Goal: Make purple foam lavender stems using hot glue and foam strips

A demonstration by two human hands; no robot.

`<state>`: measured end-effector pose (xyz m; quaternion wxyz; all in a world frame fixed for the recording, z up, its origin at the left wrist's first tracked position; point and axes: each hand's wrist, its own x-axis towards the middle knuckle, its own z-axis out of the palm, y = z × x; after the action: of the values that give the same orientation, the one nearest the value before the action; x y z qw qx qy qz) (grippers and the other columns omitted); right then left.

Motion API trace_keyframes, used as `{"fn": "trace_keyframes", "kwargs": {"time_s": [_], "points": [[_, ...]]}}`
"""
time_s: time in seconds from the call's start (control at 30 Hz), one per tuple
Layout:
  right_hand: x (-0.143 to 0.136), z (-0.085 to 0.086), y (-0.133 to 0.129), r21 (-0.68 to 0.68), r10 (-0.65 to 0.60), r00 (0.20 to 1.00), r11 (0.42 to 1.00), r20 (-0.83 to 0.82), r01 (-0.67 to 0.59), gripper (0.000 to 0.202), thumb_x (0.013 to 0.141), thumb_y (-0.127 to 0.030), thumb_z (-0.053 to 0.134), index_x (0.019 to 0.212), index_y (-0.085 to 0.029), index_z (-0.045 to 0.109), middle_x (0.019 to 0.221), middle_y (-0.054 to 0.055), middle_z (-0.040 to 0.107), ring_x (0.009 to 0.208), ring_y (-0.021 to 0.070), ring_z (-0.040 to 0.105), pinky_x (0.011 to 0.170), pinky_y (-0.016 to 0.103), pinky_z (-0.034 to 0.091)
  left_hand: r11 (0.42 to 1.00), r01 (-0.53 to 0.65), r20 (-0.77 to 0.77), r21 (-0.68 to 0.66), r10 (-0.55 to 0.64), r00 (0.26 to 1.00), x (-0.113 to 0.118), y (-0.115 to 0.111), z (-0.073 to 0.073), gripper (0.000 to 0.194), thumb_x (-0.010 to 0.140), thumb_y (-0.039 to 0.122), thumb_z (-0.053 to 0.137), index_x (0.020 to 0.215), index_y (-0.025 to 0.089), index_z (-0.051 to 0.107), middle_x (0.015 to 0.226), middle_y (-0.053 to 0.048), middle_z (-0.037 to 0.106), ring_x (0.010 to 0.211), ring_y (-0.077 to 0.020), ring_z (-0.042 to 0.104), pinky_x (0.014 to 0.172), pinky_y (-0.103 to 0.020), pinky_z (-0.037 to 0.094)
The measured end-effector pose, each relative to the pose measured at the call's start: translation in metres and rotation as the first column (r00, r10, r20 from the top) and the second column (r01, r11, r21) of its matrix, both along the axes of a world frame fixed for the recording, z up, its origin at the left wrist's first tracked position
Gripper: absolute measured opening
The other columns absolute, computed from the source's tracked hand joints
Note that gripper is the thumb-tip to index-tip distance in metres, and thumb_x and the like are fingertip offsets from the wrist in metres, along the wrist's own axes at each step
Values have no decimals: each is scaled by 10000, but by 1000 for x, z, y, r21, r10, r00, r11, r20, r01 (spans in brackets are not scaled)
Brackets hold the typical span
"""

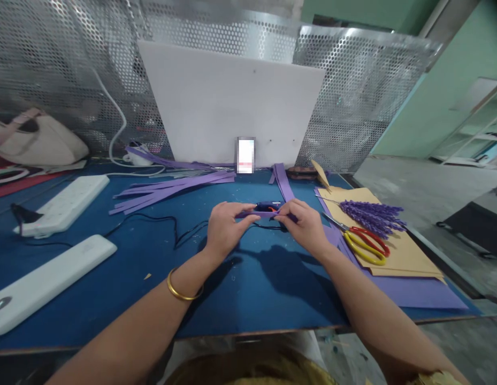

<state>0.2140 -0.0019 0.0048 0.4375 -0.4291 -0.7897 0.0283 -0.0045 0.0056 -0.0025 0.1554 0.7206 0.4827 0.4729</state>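
Between my two hands a purple paper strip [264, 214] is stretched level above the blue table. My left hand [229, 225] pinches its left end between thumb and fingers. The right end is pinched by my right hand [302, 223]. Just behind the strip lies a dark blue glue gun [269, 205] with an orange-red part, partly hidden by the strip and my fingers. Past my right hand another purple strip [283, 184] runs toward the back of the table.
More purple strips [171, 188] lie at the back left. White power strips [63, 206] and a black cord [175, 230] are at left. Scissors [366, 246] with red and yellow handles and purple flowers [371, 216] rest on tan paper [412, 259]. A phone [245, 155] leans against a white board [236, 101].
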Motion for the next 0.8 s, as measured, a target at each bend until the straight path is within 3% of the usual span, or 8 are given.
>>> {"fn": "trace_keyframes", "kwargs": {"time_s": [0.07, 0.17, 0.7, 0.8], "points": [[-2, -1, -1, 3, 11, 1000, 1000, 15, -11, 176, 896, -218, 652, 736, -239, 583, 815, 27, 672, 815, 200, 634, 755, 339, 474, 999, 9, -104, 38, -5, 995, 3, -4, 2, 95, 849, 303, 678, 816, 277, 764, 900, 2, 792, 879, -213, 708, 1124, -471, 341], [-4, -2, -2, 13, 25, 999, 1000, 22, -25, 173, 888, -196, 664, 740, -235, 584, 821, 25, 680, 817, 199, 636, 751, 336, 472, 998, -1, -140, 62, 9, 990, 5, -6, 4, 129, 854, 251, 648, 761, 257, 737, 839, 14, 781, 802, -187, 693, 1134, -477, 314], [-5, -3, -2, 57, 88, 995, 994, 44, -91, 178, 892, -179, 659, 734, -227, 592, 801, 19, 672, 800, 181, 637, 748, 318, 476, 995, 75, -190, 69, -60, 980, 2, -6, 3, 125, 856, 270, 685, 748, 256, 746, 829, 26, 779, 815, -177, 700, 1176, -497, 234], [-6, -3, -2, 80, 94, 995, 992, 40, -97, 179, 894, -169, 656, 735, -224, 595, 795, 18, 670, 793, 181, 638, 747, 316, 480, 993, 86, -191, 80, -70, 979, 2, -5, 2, 100, 870, 296, 686, 825, 280, 774, 887, 25, 792, 873, -188, 713, 1187, -510, 206]]}}
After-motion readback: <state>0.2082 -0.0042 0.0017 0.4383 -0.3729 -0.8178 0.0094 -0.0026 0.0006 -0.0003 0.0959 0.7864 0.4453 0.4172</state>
